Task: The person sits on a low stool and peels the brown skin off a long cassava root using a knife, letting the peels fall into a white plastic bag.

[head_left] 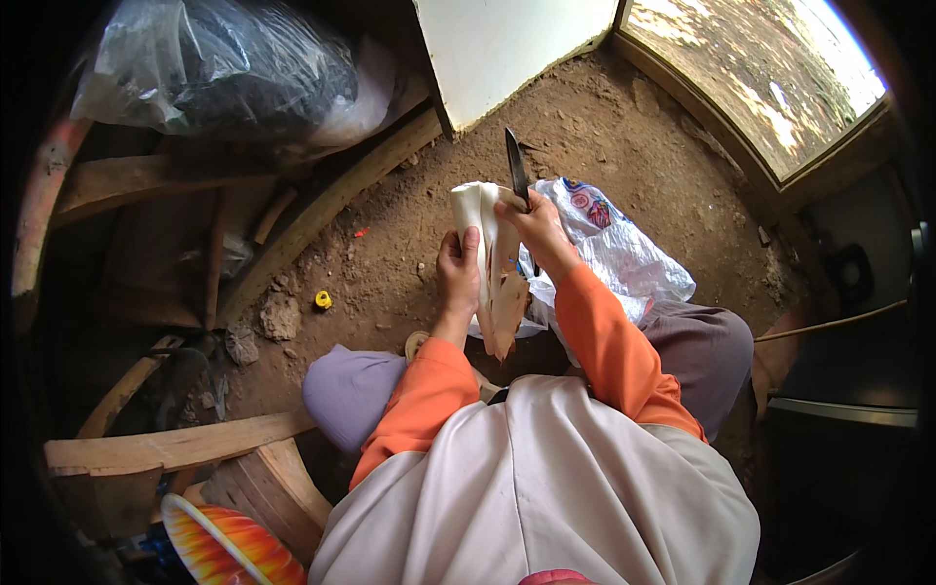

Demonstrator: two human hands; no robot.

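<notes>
My left hand point(459, 274) grips the left side of a pale, layered piece of plant stem or sheath point(468, 212), its thumb lying on the front. The piece is whitish at the upper end and splits into ragged, browner strips at the lower end. In my right hand point(540, 227) is a knife with a dark blade point(516, 164), which points up and away from me. The fingers of that hand also touch the upper right part of the pale piece. Behind my right wrist, a crumpled white plastic sack point(621, 252) with coloured print lies on the ground. The knife's handle is mostly hidden.
Bare earth floor point(380, 241) bears a yellow cap-like object point(323, 299) and a stone point(281, 316). Wooden beams point(183, 442) and a clear plastic bag point(227, 73) stand at the left. A white panel point(512, 51) is ahead, with a wooden-framed opening point(695, 117) at the right.
</notes>
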